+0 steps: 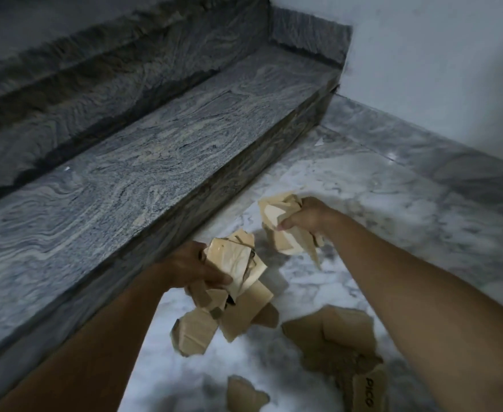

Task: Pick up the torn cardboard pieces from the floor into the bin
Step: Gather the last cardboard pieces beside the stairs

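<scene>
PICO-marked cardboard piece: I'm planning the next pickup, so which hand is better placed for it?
Probably the right hand: the PICO-marked piece lies just beside its forearm, while the left hand is farther off, by the granite step. Each hand is already full, though.

Dim stairwell corner, you looking down. White-grey marble floor [348,179] spreads near and right. Grey veined granite step [155,150] runs diagonally on left, dark riser [244,176] meeting floor; second step [110,55] above it, far left. Plain pale wall [437,69] fills far right, grey stone skirting [467,165] along its base. Light low, cool, brightest on floor ahead of you.
</scene>
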The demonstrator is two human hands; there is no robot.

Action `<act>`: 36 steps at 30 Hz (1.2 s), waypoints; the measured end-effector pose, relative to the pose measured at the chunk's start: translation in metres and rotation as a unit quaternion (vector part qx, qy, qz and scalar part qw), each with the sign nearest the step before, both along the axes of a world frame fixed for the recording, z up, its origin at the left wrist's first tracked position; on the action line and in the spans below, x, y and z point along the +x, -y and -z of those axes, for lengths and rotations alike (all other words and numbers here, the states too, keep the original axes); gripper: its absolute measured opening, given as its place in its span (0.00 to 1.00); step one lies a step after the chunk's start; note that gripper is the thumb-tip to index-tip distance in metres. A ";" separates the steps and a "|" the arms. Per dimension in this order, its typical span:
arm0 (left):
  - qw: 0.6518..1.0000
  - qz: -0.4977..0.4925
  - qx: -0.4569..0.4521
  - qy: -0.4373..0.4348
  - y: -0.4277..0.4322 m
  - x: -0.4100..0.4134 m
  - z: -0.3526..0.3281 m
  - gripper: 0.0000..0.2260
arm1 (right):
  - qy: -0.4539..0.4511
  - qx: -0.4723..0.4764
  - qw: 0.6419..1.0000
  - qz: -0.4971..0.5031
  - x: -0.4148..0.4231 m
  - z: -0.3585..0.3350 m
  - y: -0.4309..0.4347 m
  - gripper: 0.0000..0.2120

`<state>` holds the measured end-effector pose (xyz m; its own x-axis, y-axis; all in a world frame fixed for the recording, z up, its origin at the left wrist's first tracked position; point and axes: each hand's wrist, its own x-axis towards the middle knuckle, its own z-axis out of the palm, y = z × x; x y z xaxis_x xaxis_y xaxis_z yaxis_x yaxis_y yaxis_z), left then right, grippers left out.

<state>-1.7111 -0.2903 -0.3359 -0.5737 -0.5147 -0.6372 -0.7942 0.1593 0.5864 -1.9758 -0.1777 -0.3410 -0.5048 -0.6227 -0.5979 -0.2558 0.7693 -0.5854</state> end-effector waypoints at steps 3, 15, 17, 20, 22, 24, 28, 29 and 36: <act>0.997 0.053 -0.009 0.056 -0.004 0.023 -0.007 0.19 | -0.024 0.009 1.000 -0.010 0.028 0.023 0.031 0.37; 0.989 0.069 -0.093 0.095 -0.050 0.060 0.055 0.28 | -0.121 -0.019 0.992 0.038 0.058 0.057 0.067 0.35; 0.987 0.075 -0.095 0.103 -0.048 0.058 0.057 0.28 | -0.106 -0.007 0.993 0.057 0.058 0.059 0.064 0.37; 0.982 0.084 -0.117 0.123 -0.049 0.058 0.061 0.29 | -0.097 -0.015 0.993 0.068 0.059 0.059 0.059 0.38; 0.975 0.108 -0.144 0.134 -0.051 0.055 0.064 0.31 | -0.090 -0.023 0.993 0.068 0.060 0.058 0.054 0.38; 0.970 0.117 -0.161 0.139 -0.052 0.053 0.064 0.32 | -0.076 -0.021 0.996 0.046 0.062 0.056 0.046 0.40; 0.982 0.087 -0.119 0.117 -0.052 0.060 0.061 0.39 | -0.025 -0.044 0.999 -0.020 0.065 0.037 0.011 0.44; 0.986 0.072 -0.101 0.107 -0.053 0.063 0.057 0.39 | -0.009 -0.050 0.998 -0.024 0.064 0.029 -0.001 0.42; 0.989 -0.049 -0.131 0.054 -0.056 0.089 0.002 0.21 | -0.012 0.025 0.991 -0.131 0.090 0.003 -0.057 0.36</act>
<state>-1.6223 -0.2346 -0.3383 -0.4483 -0.7197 -0.5303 -0.8694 0.2131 0.4457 -1.8855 -0.1207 -0.3440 -0.3445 -0.7035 -0.6217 -0.4631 0.7034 -0.5393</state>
